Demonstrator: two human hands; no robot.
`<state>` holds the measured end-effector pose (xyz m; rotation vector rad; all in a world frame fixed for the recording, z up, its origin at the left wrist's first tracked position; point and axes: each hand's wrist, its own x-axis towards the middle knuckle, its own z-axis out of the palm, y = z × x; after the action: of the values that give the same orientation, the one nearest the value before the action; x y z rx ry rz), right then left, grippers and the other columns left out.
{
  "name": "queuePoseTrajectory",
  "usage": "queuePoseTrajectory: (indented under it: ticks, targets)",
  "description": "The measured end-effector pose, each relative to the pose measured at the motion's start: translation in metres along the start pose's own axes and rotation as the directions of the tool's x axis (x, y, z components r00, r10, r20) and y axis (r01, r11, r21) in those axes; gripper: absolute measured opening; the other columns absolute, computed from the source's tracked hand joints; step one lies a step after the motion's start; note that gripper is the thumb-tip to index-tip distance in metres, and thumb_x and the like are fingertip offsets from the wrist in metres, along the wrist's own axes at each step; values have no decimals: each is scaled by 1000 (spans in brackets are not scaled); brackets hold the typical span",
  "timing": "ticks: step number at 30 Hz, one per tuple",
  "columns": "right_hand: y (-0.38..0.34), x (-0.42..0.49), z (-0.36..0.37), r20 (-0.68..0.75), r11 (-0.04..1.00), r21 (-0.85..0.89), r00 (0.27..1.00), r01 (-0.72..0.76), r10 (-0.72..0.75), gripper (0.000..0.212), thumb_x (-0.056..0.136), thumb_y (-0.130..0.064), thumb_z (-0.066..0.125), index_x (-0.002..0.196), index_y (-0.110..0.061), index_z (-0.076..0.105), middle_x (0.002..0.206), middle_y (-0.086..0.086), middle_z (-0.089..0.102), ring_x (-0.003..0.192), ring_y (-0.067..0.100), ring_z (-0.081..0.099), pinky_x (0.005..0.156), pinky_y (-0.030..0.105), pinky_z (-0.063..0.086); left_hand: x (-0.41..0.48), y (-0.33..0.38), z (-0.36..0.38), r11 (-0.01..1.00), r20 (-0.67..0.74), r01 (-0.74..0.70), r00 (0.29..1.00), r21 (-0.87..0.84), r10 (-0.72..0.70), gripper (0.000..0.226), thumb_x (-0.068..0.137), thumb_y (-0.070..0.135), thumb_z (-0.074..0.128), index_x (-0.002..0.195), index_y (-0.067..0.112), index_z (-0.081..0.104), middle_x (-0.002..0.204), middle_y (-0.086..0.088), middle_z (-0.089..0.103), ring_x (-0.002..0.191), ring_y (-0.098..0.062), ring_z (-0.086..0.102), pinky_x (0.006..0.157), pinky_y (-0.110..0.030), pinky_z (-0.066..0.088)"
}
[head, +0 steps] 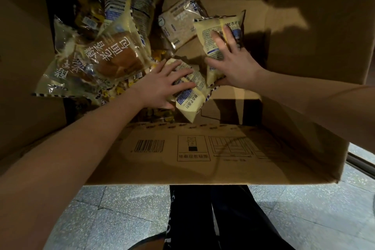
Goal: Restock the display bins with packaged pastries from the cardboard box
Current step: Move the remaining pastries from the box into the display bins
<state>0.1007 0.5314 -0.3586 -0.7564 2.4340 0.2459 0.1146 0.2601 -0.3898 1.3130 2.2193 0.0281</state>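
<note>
Left forearm (pixel 60 148): reaches in over the near flap of the box (pixel 203 158). Left hand (pixel 162 85): grip closed round the near packet (pixel 190 97) at box centre, thumb beneath. Right hand (pixel 233 63): grip spread flat on the far packet (pixel 217 36), toward the box's right wall. Step, judged: gathering pastries. Next move calls for closing the right grip, then lifting both packets clear of the box.
</note>
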Motion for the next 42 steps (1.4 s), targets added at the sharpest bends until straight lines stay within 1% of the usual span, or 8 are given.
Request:
queuePoseTrajectory:
  ticks: [5,11,16,21,26,32,36,42]
  targets:
    - [4,9,-14,-16,998,60,1000,-8,9,47,86,-29,67,125,-25,41,162,16,-4,145,49,-9,86,54,54,10,7,-8,997,-29,77,997,16,-77,87,77,49,72,148,40,23,159,-11,18,144,-42,18,113,-61,24]
    - [11,9,-28,-123,977,208,990,-36,63,39,88,-25,66,123,-22,48,158,16,20,145,48,13,97,61,43,18,1,-30,943,92,242,970,-227,-227,87,79,44,75,148,43,22,154,-11,21,139,-34,28,104,-53,40]
    - [23,6,-57,-38,848,514,984,-131,175,46,83,-31,70,125,-30,53,155,6,28,140,38,28,107,52,34,7,0,-52,732,145,347,934,-586,-327,81,79,36,77,144,45,29,139,-2,33,123,-21,41,101,-40,39]
    - [26,-16,-90,-37,597,790,960,-143,278,41,78,-25,77,115,-24,61,114,4,59,105,22,55,84,36,47,-28,5,-71,493,142,394,870,-775,-473,79,74,36,82,140,40,39,125,5,44,111,-14,49,88,-27,42]
    - [13,-43,-143,-44,451,888,956,-95,289,36,80,-21,78,112,-26,62,100,-9,60,79,-1,52,63,15,42,-69,16,-114,169,113,294,743,-941,-660,75,75,20,83,137,26,41,107,11,57,86,-12,63,65,-27,54]
    - [-15,-90,-224,-126,311,949,966,51,225,37,79,-17,78,111,-25,62,102,-11,63,87,10,60,79,27,50,-141,42,-177,-17,77,104,604,-994,-793,66,82,22,77,136,27,39,112,10,57,95,-9,61,81,-30,53]
    - [-42,-127,-274,-185,285,949,968,132,168,32,85,-16,73,112,-26,60,105,-8,64,91,7,67,63,22,57,-193,80,-217,-138,77,-65,563,-988,-823,46,85,20,74,122,30,48,112,4,64,98,-15,67,83,-33,56]
    - [-93,-174,-343,-310,418,869,950,265,42,32,85,-16,73,112,-28,60,115,-3,61,106,14,59,95,31,48,-277,131,-259,-175,56,-166,547,-970,-835,41,89,21,69,126,22,52,104,1,74,92,-19,72,69,-33,59]
